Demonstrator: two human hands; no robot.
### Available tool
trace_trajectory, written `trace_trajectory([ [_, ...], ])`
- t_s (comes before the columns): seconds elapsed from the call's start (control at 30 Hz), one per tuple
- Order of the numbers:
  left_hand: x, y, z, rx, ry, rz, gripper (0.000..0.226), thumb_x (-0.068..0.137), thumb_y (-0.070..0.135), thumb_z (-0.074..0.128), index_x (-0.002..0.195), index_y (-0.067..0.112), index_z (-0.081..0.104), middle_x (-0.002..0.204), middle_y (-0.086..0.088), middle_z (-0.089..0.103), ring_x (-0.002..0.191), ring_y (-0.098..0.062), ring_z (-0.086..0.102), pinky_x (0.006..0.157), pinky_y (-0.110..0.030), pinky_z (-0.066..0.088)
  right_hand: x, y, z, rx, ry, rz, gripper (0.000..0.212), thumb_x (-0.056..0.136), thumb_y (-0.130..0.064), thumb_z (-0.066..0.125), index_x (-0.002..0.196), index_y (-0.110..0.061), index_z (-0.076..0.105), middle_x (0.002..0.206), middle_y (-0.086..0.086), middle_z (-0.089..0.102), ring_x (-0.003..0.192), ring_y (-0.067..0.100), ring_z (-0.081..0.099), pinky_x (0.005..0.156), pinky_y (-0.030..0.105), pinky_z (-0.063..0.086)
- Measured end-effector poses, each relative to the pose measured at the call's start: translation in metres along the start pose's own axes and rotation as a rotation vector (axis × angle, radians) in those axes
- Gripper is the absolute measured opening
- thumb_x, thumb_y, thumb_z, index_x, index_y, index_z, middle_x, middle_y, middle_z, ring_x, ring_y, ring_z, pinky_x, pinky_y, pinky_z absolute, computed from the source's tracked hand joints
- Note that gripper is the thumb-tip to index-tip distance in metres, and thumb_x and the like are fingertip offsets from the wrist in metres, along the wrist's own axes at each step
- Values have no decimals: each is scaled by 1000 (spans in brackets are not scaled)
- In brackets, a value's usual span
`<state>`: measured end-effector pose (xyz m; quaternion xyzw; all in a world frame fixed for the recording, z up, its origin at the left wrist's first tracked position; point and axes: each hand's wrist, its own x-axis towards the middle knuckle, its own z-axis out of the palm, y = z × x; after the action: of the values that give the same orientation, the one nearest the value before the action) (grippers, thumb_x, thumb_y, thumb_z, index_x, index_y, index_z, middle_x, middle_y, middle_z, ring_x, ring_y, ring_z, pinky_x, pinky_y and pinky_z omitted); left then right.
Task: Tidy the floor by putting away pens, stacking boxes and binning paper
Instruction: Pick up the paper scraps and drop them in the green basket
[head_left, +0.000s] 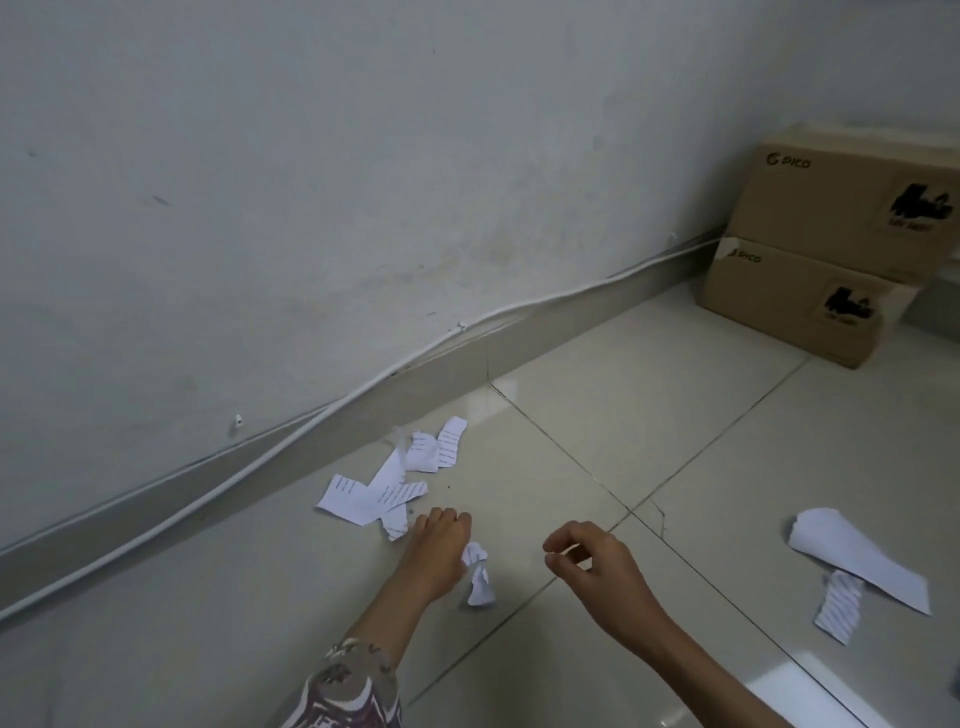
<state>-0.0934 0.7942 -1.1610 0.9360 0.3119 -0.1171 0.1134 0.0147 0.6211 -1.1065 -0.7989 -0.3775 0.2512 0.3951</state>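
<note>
My left hand (439, 551) is down near the floor with its fingers curled round a crumpled scrap (477, 574) of paper, which pokes out on the thumb side. My right hand (587, 564) hovers beside it, fingers loosely bent and holding nothing. Just beyond my left knuckles lies a scatter of torn strips (384, 480) close to the skirting, and well off to my right sit a larger folded sheet (857, 558) and a striped piece (839, 608) touching it. The two boxes (831, 249) in the corner look stacked already. I see no bin and no pens from here. The risk, I think, is the scrap slipping out if I loosen my fingers to gather more strips with the same hand. The flat strips on smooth tile (623, 395) may also skid away or tear rather than lift, and the far sheet is easy to forget.
</note>
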Motion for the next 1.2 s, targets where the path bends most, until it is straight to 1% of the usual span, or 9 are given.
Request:
trace_trajectory([
  [0.1, 10, -4, -13, -93, -118, 20, 13, 85, 26, 58, 82, 17, 49, 116, -12, 55, 112, -29, 46, 93, -34, 35, 11, -5, 15, -10, -26, 15, 3, 87, -15, 60, 88, -16, 63, 93, -3, 61, 76, 4, 54, 63, 9, 41],
  [0.2, 20, -10, -26, -157, -185, 90, 36, 83, 16, 64, 60, 22, 37, 111, -14, 60, 102, -29, 54, 84, -35, 42, 22, -7, 33, -62, -39, 36, 8, 86, -16, 60, 91, -11, 64, 91, -2, 61, 72, 5, 52, 63, 11, 40],
  [0.37, 36, -24, -63, -207, -230, 268, 38, 81, 7, 65, 59, 21, 38, 71, 3, 44, 70, -13, 42, 55, -15, 30, 31, -5, 76, -204, -43, 186, 16, 85, -26, 60, 89, -11, 58, 101, 9, 62, 86, 19, 54, 69, 26, 38],
  [0.57, 45, -66, -102, -287, -240, 327, 34, 79, 4, 68, 61, 20, 44, 61, 7, 44, 56, -3, 39, 49, -10, 31, 32, -4, 109, -409, -92, 253, 14, 85, -24, 54, 94, -15, 48, 116, 11, 52, 108, 23, 50, 73, 29, 35],
  [0.7, 45, -102, -99, -398, -170, 226, 34, 76, 0, 70, 59, 21, 49, 58, 6, 49, 56, -7, 44, 56, -19, 34, 38, -6, 109, -355, -112, 307, 17, 83, -18, 55, 72, -20, 42, 107, 14, 61, 85, 17, 51, 66, 23, 28],
  [0.83, 42, -126, -89, -407, -146, 182, 36, 74, 2, 69, 54, 23, 49, 55, 9, 45, 53, -5, 40, 51, -15, 31, 50, -23, 83, -147, -187, 285, 27, 79, -12, 69, 63, -19, 49, 79, 18, 61, 55, 14, 52, 50, 19, 39],
  [1.0, 43, -144, -75, -283, -90, 181, 5, 74, 10, 73, 70, 10, 69, 78, -4, 56, 85, -17, 52, 74, -25, 40, 79, -58, 45, -148, -217, 156, 21, 79, -10, 72, 82, 9, 65, 64, 14, 58, 42, 8, 48, 45, 18, 41],
  [1.1, 49, -151, -72, -223, -66, 174, 8, 74, 13, 75, 75, 9, 69, 93, -3, 52, 107, -23, 49, 90, -27, 40, 98, -73, 31, -200, -215, 113, 21, 79, -12, 73, 80, 8, 67, 53, 7, 55, 36, 2, 45, 42, 13, 38],
  [1.2, 51, -152, -67, -193, -83, 168, 15, 73, 12, 75, 64, 13, 63, 91, -3, 50, 106, -23, 52, 87, -30, 44, 114, -79, 29, -219, -198, 99, 20, 77, -13, 73, 78, 6, 69, 49, 0, 51, 34, 2, 43, 41, 10, 34],
])
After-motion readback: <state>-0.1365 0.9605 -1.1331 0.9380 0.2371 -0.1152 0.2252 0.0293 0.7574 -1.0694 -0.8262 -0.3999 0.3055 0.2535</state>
